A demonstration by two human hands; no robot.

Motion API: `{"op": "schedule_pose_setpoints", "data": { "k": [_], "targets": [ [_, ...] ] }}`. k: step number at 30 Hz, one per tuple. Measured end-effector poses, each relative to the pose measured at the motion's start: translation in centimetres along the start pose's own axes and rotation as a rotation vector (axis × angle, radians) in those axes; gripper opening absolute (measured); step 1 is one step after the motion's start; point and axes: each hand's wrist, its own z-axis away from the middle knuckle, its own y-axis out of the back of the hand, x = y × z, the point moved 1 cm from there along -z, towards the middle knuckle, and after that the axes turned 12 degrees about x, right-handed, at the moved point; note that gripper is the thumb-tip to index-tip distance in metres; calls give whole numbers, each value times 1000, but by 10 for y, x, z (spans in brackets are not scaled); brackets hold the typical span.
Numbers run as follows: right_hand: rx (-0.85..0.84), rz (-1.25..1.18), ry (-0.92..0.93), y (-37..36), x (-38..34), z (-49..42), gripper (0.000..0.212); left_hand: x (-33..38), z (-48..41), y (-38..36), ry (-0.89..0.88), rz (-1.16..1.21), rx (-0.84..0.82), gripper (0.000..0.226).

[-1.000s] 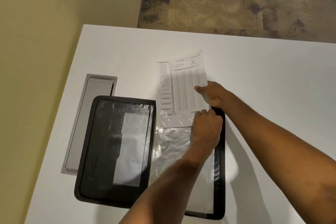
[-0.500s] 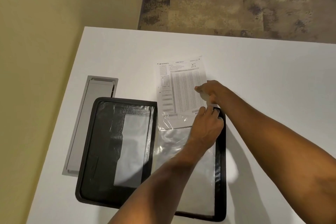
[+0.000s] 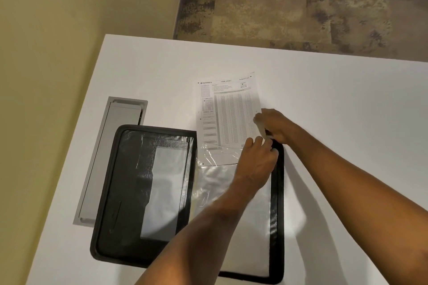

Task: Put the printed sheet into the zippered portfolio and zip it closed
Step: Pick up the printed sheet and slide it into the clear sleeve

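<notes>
At the far edge of the open black zippered portfolio (image 3: pixel 148 192), my left hand (image 3: pixel 257 164) pinches its clear plastic sleeve (image 3: pixel 215 183) and my right hand (image 3: pixel 273 125) pinches the white printed sheet (image 3: pixel 228 115), barely inserted; zipping remains.

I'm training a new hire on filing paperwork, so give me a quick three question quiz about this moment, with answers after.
1. True or false: the zippered portfolio lies shut on the table.
2. How much of the printed sheet sits inside the clear sleeve? A) all of it B) only its near end C) none
3. Which hand pinches the sheet's right edge?

Key
1. False: it lies open flat.
2. B: most of it is past the sleeve's far opening.
3. The right hand; the left hand is at the sleeve's opening beside it.
</notes>
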Motion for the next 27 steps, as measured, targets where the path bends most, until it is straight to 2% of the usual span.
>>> {"op": "schedule_pose_setpoints", "data": {
  "k": [3,6,9,11,13,15,19,21,24,27],
  "targets": [
    [-49,42,66,17,6,3,19,-4,0,0,-11,18,14,15],
    [-103,-10,42,22,18,7,7,-7,-2,1,2,39,14,14],
    [-131,-38,-3,23,29,12,9,-8,-6,1,40,67,22,13],
    [-164,-12,-6,27,28,12,23,-8,-8,1,59,76,7,14],
    [-134,33,0,30,23,9,19,-8,-9,0,74,60,-23,13],
    [-55,16,36,30,19,4,31,-8,-10,0,95,48,-61,12],
    [47,-117,80,30,11,2,13,-3,-17,4,186,39,-132,16],
    [24,-117,79,33,10,1,17,-1,-21,4,214,41,-162,16],
    [-41,-34,107,41,11,1,22,-3,-29,2,257,73,-186,13],
    [-93,160,150,49,16,3,19,-6,-31,-1,268,79,-191,16]
  ]
}}
